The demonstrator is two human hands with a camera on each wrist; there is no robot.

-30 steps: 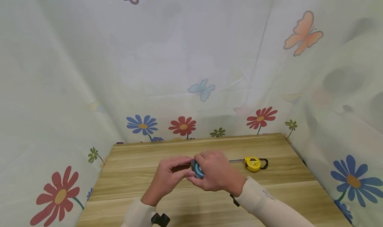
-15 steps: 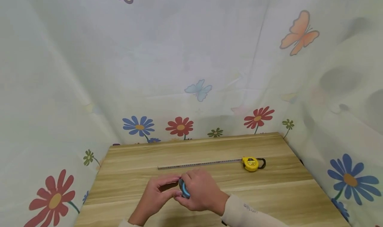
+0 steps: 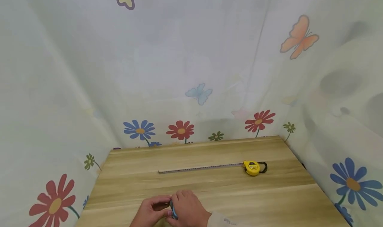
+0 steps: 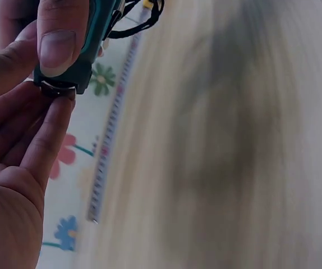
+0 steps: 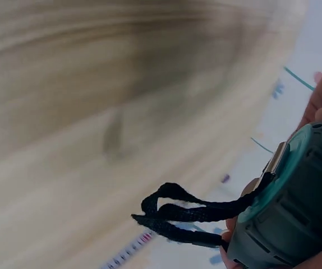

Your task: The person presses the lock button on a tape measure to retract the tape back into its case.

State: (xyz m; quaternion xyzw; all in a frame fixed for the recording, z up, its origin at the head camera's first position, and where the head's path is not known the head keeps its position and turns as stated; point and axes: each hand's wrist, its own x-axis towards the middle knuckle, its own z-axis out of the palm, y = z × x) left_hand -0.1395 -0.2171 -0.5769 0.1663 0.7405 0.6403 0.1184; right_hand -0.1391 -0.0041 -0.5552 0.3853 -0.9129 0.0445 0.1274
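Low in the head view, both hands meet at a blue-and-dark tape measure [image 3: 172,209], held above the table. My right hand [image 3: 190,207] grips its case, thumb on the near side. At the case's mouth, the fingers and thumb of my left hand [image 3: 150,211] pinch the end. The left wrist view shows a left fingertip against the dark metal hook [image 4: 59,89] under the teal case [image 4: 97,42]. A black wrist strap [image 5: 172,213] dangles from the case in the right wrist view. No blade shows drawn out of it.
Beyond the hands, a yellow tape measure [image 3: 252,168] with a black loop lies on the wooden table [image 3: 269,200]. Its blade [image 3: 200,168] stretches left across the wood. A pale curtain [image 3: 227,60] with flowers and butterflies surrounds the table's back and sides.
Both hands have moved left and nearer to the body, carrying the blue tape measure. The yellow tape measure's blade, earlier mostly hidden behind them, is now in full view.
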